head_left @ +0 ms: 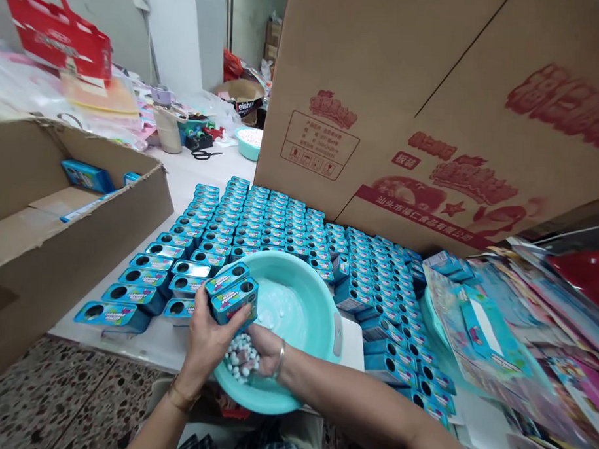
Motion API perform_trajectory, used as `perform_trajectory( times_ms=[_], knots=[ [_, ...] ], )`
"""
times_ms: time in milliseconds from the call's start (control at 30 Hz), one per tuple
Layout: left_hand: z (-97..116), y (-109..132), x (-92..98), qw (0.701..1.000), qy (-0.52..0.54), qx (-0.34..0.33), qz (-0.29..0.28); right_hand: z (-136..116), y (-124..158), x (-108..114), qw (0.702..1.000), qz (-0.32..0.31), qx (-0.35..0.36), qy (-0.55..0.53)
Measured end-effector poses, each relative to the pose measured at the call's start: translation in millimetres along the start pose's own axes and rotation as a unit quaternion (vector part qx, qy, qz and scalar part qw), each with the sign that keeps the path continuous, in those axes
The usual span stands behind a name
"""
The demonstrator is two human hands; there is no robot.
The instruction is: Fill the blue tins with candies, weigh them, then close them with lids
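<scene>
Two hands busy at the teal basin (320, 317): inside its near-left edge the right hand (266, 349) sits among white pellets (240, 361), and whether it's closed on any, one can't tell. Tip that palm, and pellets could scatter over the rim! Above the basin's left side, the left hand (203, 336) grips a pair of blue boxes (235, 299); a loosened thumb might drop one. Beyond the basin, tight rows of boxes (272, 230) fill the bench (180, 181); one knock of the basin could topple them towards the big carton (344, 62) behind.

Open passage: afforded over far right part of basin (304, 303). Way beyond: barred by small boxes (274, 232), then tall carton (383, 90).
</scene>
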State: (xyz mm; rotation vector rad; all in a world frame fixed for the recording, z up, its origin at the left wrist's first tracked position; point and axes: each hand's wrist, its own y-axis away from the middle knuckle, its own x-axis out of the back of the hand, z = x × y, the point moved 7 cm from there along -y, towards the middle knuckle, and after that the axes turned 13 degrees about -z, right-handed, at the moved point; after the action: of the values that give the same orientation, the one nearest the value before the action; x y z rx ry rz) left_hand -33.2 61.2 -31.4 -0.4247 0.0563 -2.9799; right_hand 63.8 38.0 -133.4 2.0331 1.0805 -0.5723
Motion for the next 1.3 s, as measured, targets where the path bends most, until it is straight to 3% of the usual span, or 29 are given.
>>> perform_trajectory(
  times_ms=[100, 200, 300, 467, 533, 667, 767, 1033, 1300],
  knots=[
    [-1.0, -0.5, 4.9, 0.998, 0.068, -0.015, 0.003, -7.8, 34.0, 0.1, 0.969, -0.047, -0.029, -0.243],
    [3.8, 0.0, 8.8, 0.998, 0.051, -0.041, 0.006, -34.0, 68.3, 11.0, 0.939, -0.001, 0.101, -0.329],
    [20.4, 3.1, -3.9, 0.987, -0.100, -0.113, -0.056, -55.9, 98.5, 19.0, 0.910, 0.086, 0.228, -0.336],
    [36.4, 18.3, -49.7, 0.906, -0.292, -0.220, -0.212, -81.7, 131.7, 19.2, 0.827, 0.249, 0.414, -0.286],
    [40.2, 22.8, -60.6, 0.886, -0.325, -0.241, -0.228, -87.6, 136.2, 14.3, 0.794, 0.276, 0.476, -0.259],
    [47.5, 23.9, -64.7, 0.881, -0.354, -0.252, -0.187, -96.9, 143.0, 1.5, 0.755, 0.301, 0.563, -0.153],
    [49.7, 23.8, -65.0, 0.878, -0.356, -0.265, -0.178, -103.2, 148.5, -6.5, 0.752, 0.314, 0.575, -0.078],
    [51.6, 15.5, -60.4, 0.883, -0.338, -0.286, -0.154, -111.2, 157.8, -18.2, 0.766, 0.306, 0.563, -0.053],
    [47.3, 17.0, -65.9, 0.871, -0.337, -0.291, -0.206, -101.4, 154.1, -16.3, 0.773, 0.302, 0.552, -0.081]
  ],
)
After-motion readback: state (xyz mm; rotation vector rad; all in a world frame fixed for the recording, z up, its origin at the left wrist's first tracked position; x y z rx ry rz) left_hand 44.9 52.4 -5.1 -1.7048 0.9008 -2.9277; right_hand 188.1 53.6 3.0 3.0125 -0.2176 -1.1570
